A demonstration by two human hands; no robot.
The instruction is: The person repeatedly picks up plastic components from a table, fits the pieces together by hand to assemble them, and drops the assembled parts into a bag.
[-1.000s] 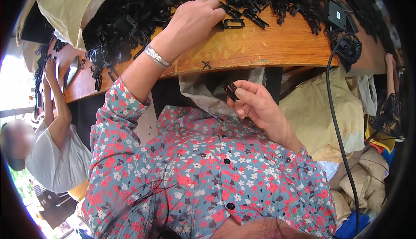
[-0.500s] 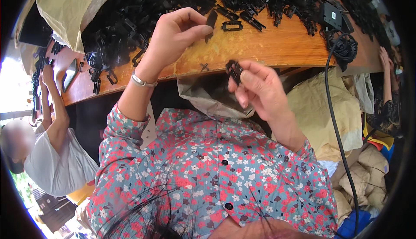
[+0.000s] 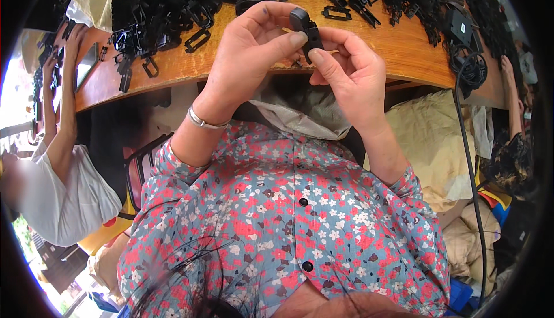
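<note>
Since half a second ago the left hand (image 3: 251, 52) and right hand (image 3: 346, 67) have met; both now pinch one small black plastic buckle (image 3: 307, 27), blocky and upright, above the wooden surface (image 3: 398, 41) edge

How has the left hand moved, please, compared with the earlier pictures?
Yes: the left hand came off the wooden table, back toward the body, meeting the right hand at the black clip.
</note>
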